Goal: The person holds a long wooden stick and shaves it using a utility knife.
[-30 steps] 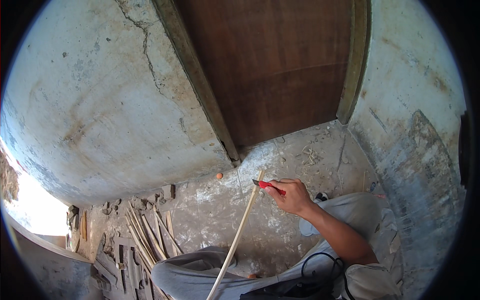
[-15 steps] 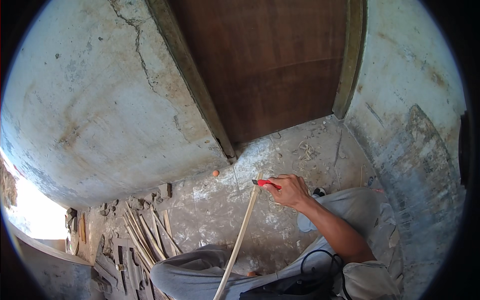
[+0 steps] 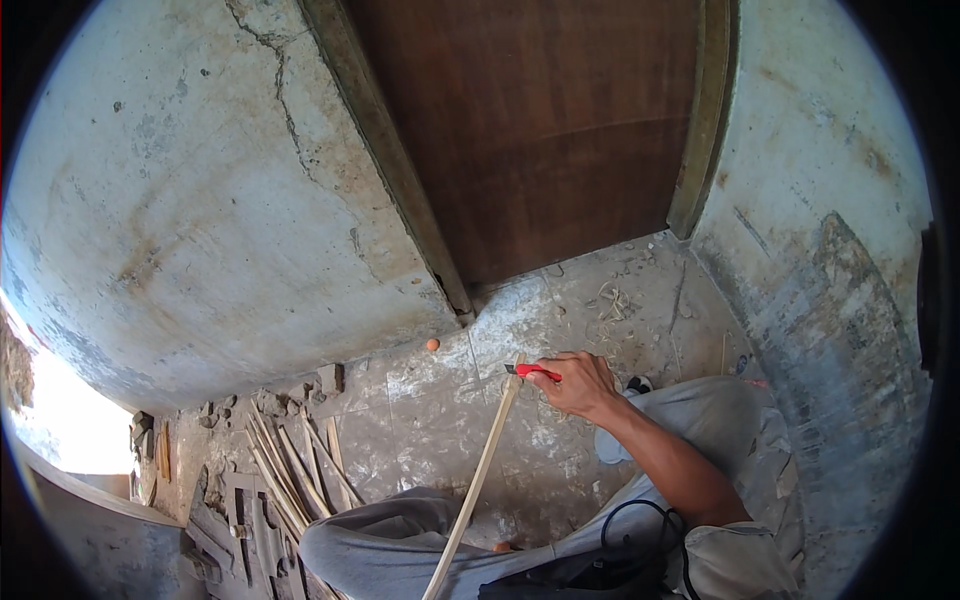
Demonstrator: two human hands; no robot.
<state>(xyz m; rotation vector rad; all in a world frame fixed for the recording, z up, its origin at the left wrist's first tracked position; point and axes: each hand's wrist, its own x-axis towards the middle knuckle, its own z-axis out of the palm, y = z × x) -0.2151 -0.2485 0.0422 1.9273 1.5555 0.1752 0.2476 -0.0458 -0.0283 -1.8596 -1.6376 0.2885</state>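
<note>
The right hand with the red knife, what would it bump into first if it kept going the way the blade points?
Probably the pale wooden stick: the right hand aims the red knife left, its tip already at the stick's top end.

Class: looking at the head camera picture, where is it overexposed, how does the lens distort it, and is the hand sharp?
Head view: blown-out white glare at the lower left edge; fisheye bends the brown wooden door and its frame; the right hand holding the red-handled utility knife against the long pale wooden strip is sharp.
</note>
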